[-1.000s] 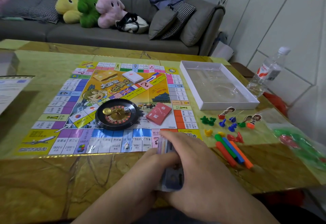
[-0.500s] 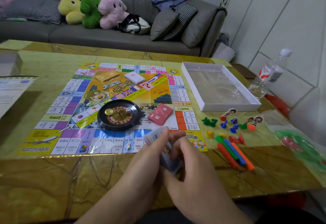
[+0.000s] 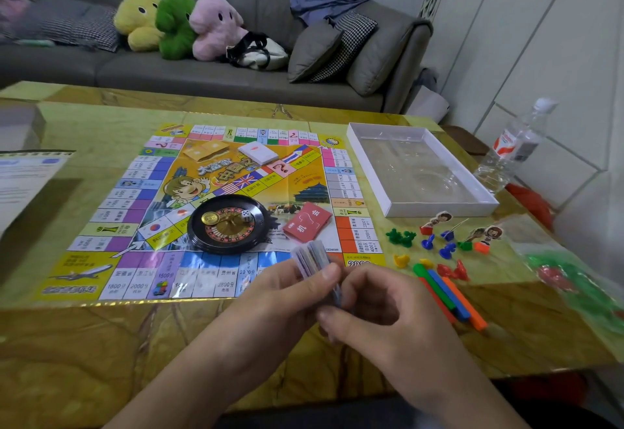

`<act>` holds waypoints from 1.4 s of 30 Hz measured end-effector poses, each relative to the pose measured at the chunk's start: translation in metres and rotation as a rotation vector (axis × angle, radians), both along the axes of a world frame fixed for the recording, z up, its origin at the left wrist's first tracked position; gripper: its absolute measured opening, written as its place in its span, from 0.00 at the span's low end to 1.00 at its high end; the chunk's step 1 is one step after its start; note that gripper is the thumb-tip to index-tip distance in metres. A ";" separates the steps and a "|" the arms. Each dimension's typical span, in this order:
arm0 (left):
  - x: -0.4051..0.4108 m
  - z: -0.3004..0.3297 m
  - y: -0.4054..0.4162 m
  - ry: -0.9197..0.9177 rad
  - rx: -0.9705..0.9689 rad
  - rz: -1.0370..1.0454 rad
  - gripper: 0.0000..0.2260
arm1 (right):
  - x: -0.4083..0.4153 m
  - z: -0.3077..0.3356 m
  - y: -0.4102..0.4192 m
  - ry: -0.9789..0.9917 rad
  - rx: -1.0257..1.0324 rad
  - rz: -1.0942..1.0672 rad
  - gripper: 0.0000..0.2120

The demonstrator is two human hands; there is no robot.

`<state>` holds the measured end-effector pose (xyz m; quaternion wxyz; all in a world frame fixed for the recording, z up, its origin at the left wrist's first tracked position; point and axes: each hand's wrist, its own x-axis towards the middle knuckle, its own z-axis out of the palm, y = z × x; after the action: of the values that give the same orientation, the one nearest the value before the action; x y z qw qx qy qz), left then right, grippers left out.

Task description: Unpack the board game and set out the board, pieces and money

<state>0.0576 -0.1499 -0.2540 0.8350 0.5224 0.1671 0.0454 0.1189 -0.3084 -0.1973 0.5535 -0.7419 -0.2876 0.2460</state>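
Item 1: marbled yellow coffee table (image 3: 101, 344), the surface under everything I list.

Item 2: game board (image 3: 135, 198), unfolded flat at centre. I read square values "1800", "2000", "1500", "2800" along the near edge and "2000" on the near right corner; the centre title is in Chinese characters.

Item 3: white box tray (image 3: 439, 207) with a clear plastic insert, right of the board.

Item 4: black roulette wheel (image 3: 228, 224) on the board, carrying a white die (image 3: 246, 216).

Item 5: water bottle (image 3: 510, 148), red-and-white label unreadable, beyond the tray.

Item 6: red card deck (image 3: 307, 221) printed "机会"; white card deck (image 3: 258, 152) farther back.

Item 7: play money stack (image 3: 312, 258), over the board's near edge. My left hand (image 3: 287, 297) grips it, thumb across the top; my right hand (image 3: 381, 307) curls its fingers round the stack's right side.

Item 8: coloured sticks (image 3: 449, 297), green, blue, orange and red, lying side by side.

Item 9: plastic pawns (image 3: 439, 246), scattered right of the board, between the tray and the sticks.
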 end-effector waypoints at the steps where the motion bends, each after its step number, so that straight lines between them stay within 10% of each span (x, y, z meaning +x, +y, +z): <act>1: 0.001 -0.004 0.001 -0.004 0.011 0.013 0.05 | 0.001 -0.001 0.000 0.033 0.021 0.006 0.13; 18: -0.009 0.022 -0.001 -0.052 0.218 -0.034 0.07 | 0.008 0.002 -0.004 0.088 -0.010 0.024 0.15; 24: -0.015 0.037 0.003 0.066 0.250 0.044 0.26 | 0.008 0.002 -0.005 -0.318 -0.233 -0.054 0.16; 42: -0.007 0.064 0.055 0.031 0.456 0.404 0.08 | 0.028 0.030 0.088 -0.735 -0.414 0.115 0.18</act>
<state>0.0505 -0.0953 -0.1902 0.6676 0.6532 0.2656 0.2389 0.1470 -0.2205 -0.1672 0.2390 -0.8586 -0.4510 0.0481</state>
